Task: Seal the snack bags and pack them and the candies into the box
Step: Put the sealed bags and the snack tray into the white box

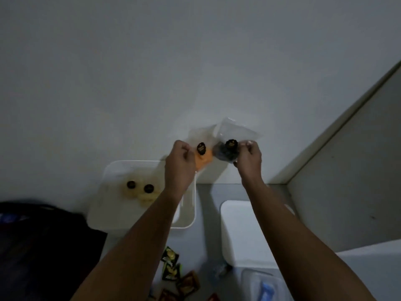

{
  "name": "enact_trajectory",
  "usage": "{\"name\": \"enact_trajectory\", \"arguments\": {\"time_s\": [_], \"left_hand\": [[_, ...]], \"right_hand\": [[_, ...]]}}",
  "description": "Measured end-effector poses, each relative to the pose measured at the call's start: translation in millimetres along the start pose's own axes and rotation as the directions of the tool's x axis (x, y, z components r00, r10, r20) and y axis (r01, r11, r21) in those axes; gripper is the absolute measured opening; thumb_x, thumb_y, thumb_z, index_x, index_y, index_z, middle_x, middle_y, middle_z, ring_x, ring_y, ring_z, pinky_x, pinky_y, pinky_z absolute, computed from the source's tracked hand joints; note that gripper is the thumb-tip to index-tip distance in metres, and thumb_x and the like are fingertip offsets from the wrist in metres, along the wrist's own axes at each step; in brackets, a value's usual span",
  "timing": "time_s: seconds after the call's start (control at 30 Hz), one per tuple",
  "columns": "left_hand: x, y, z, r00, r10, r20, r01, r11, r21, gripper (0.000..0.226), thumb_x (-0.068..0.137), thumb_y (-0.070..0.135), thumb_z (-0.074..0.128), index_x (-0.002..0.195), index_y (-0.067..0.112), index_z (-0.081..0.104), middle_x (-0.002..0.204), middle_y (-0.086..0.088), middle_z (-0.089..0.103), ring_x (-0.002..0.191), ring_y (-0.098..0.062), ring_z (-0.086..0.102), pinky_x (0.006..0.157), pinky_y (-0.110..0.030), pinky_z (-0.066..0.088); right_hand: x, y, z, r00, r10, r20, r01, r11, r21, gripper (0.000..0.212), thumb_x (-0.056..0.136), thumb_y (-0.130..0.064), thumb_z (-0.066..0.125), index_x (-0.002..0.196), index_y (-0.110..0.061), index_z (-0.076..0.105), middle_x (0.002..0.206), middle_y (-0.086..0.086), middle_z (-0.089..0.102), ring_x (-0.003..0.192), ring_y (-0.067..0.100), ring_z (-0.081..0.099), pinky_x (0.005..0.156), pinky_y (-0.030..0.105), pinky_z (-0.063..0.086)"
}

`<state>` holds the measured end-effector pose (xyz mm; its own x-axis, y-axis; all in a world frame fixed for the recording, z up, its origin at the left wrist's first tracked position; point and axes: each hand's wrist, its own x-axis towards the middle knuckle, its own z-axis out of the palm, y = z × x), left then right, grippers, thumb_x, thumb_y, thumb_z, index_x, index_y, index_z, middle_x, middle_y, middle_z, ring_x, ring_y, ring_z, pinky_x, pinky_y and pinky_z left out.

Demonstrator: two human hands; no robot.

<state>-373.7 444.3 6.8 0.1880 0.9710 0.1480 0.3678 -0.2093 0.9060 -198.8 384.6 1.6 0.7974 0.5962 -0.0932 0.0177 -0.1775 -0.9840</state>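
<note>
- Up against the pale wall [195, 61], held aloft side by side: two clear snack bags, each with a round dark label.
- Left hand [180, 157]: fingers curled, pinching the edge of the orange snack bag [202, 158], orange contents low in the bag.
- Right hand [249, 156]: fingers curled, pinching the edge of the dark snack bag [226, 152], dark contents bunched at the bottom, clear upper part sticking up toward the wall.
- Touching or overlapping between the two bags; cannot tell which.
- Below the left forearm, on the grey bench [208, 213]: white box [108, 177], open, with two pale-filled bags [138, 190] lying inside, dark round labels up.
- Just right of the box, under the right forearm: flat white lid [238, 231].
- Near the bottom edge, between the forearms: loose candies [171, 266] in dark, green and red wrappers, scattered on the bench.
- Far left: dark bag-like shape [43, 246], blurred.
- Bottom right: clear container [258, 285] with something blue inside, partly hidden by the right arm.
</note>
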Motion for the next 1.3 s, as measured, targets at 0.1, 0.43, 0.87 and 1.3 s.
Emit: {"name": "enact_trajectory", "arguments": {"time_s": [0.1, 0.43, 0.87, 1.3], "left_hand": [[10.8, -32.9, -68.2, 0.993, -0.016, -0.12, 0.014, 1.0, -0.02, 0.008, 0.096, 0.019, 0.063, 0.094, 0.017, 0.055, 0.084, -0.006, 0.07, 0.078, -0.025, 0.068, 0.069, -0.039, 0.056], [23.1, -169.3, -145.3, 0.874, -0.486, 0.001, 0.485, 0.873, 0.048, 0.008, 0.081, 0.028, 0.062, 0.085, 0.021, 0.06, 0.089, -0.006, 0.071, 0.087, -0.033, 0.071, 0.08, -0.057, 0.06], [22.3, -212.6, -115.8, 0.78, -0.606, 0.158, 0.608, 0.793, 0.038, 0.055, 0.093, 0.007, 0.06, 0.146, 0.013, 0.046, 0.129, -0.009, 0.058, 0.116, -0.031, 0.059, 0.093, -0.04, 0.049], [-54.8, -101.0, -84.0, 0.915, -0.387, 0.117, 0.394, 0.918, -0.044, 0.039, 0.092, 0.021, 0.061, 0.129, 0.027, 0.055, 0.129, 0.001, 0.058, 0.109, -0.024, 0.06, 0.097, -0.042, 0.053]], "right_hand": [[-24.5, -21.2, 55.4, 0.995, 0.0, 0.096, 0.003, 0.999, -0.034, 0.013, 0.088, -0.029, 0.047, 0.089, -0.025, 0.06, 0.098, 0.004, 0.068, 0.098, 0.028, 0.067, 0.091, 0.057, 0.058], [-91.2, 29.3, 177.6, 0.932, 0.26, 0.251, -0.153, 0.913, -0.378, 0.019, 0.099, -0.012, 0.042, 0.107, -0.003, 0.058, 0.107, 0.017, 0.063, 0.102, 0.031, 0.061, 0.09, 0.038, 0.048], [-86.6, 82.5, 189.9, 0.797, 0.565, 0.214, -0.491, 0.812, -0.314, 0.041, 0.096, -0.013, 0.056, 0.135, -0.001, 0.049, 0.108, 0.013, 0.057, 0.101, 0.032, 0.061, 0.094, 0.047, 0.056], [-130.6, 46.8, 70.1, 0.95, 0.181, 0.253, -0.174, 0.983, -0.053, 0.022, 0.096, -0.01, 0.058, 0.114, -0.011, 0.072, 0.104, 0.013, 0.075, 0.099, 0.03, 0.073, 0.085, 0.047, 0.064]]}}
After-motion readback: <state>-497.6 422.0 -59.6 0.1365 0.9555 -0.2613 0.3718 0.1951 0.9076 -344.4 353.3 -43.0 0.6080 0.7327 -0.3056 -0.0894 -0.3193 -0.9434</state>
